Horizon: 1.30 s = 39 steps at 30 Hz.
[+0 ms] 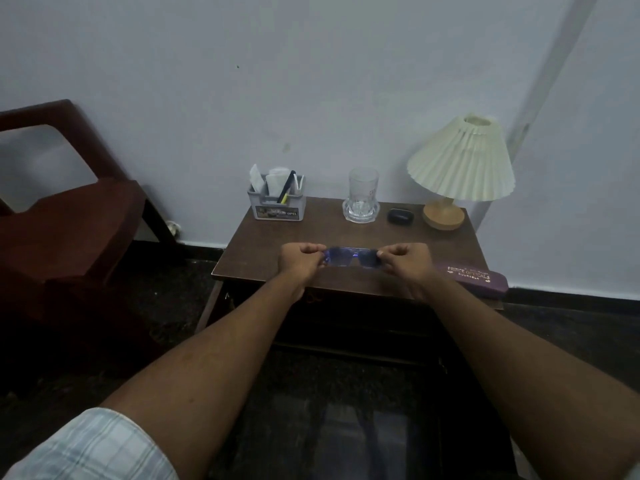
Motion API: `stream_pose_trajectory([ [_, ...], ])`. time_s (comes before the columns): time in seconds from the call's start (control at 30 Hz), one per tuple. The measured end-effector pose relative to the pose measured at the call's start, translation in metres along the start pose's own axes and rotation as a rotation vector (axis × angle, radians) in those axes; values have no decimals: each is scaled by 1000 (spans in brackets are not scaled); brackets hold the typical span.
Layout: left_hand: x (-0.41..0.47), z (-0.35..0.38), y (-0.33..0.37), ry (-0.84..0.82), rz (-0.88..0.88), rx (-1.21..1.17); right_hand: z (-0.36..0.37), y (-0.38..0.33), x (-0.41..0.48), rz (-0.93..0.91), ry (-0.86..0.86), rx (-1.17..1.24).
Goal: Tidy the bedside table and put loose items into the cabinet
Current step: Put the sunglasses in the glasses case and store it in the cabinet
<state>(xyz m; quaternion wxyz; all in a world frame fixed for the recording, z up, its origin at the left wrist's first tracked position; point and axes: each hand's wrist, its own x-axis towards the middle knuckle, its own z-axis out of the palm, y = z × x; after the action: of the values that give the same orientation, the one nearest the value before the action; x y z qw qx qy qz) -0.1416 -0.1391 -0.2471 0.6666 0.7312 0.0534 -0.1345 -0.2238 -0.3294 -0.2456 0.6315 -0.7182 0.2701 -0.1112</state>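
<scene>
Gold lettering on the purple spectacle case [474, 277] reads "PRINCE OPTICALS", with a smaller line beneath it too fine to make out. The case lies closed at about 4 o'clock on the bedside table [277, 233], along its near right edge. The only other legible word is "OPEL", on a picture label across the front of the grey desk organizer [277, 206] at 11 o'clock, close to the wall.

The organizer holds folded white papers or packets and a dark pen with a yellow tip [287, 187], which leans to the right. At 12 o'clock a clear drinking glass [363, 188] stands upright in a clear scalloped dish [360, 211]; whether it holds any liquid cannot be told. Just right of the dish lies a small black rounded case [400, 216], closed, and at 2 o'clock stands a lamp [460, 164] with a pleated cream shade and a round wooden base.

The glasses [349, 257] sit at 6 o'clock over the near half of the tabletop, between the two hands — a dark frame with lenses that show a blue-violet sheen. The left hand [299, 261] pinches the frame's left end with curled fingers, and the right hand [405, 259] pinches the right end likewise. Whether the glasses touch the wood cannot be told.

A dark red chair [69, 209] stands at 9 o'clock beside the table.
</scene>
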Motion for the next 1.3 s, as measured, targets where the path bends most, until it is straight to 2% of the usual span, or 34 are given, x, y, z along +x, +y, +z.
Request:
stream_pose_trajectory([
  [0.13,10,3,-9,74,23,150,9,11,15,7,42,-169],
  [0.3,19,0,-18,79,75,347,19,26,22,-13,73,-291],
  [0.63,8,-1,-4,84,91,419,10,19,15,-66,90,-333],
  [0.77,-10,5,13,122,235,459,-14,1,-3,-142,79,-337],
  [0.97,-48,52,27,-51,372,420,-70,-21,-35,-280,60,-515],
  [1.1,-68,89,19,-185,389,436,-110,-18,-46,-295,47,-700],
  [1.3,-78,134,4,-298,373,550,-149,2,-46,-321,79,-856],
])
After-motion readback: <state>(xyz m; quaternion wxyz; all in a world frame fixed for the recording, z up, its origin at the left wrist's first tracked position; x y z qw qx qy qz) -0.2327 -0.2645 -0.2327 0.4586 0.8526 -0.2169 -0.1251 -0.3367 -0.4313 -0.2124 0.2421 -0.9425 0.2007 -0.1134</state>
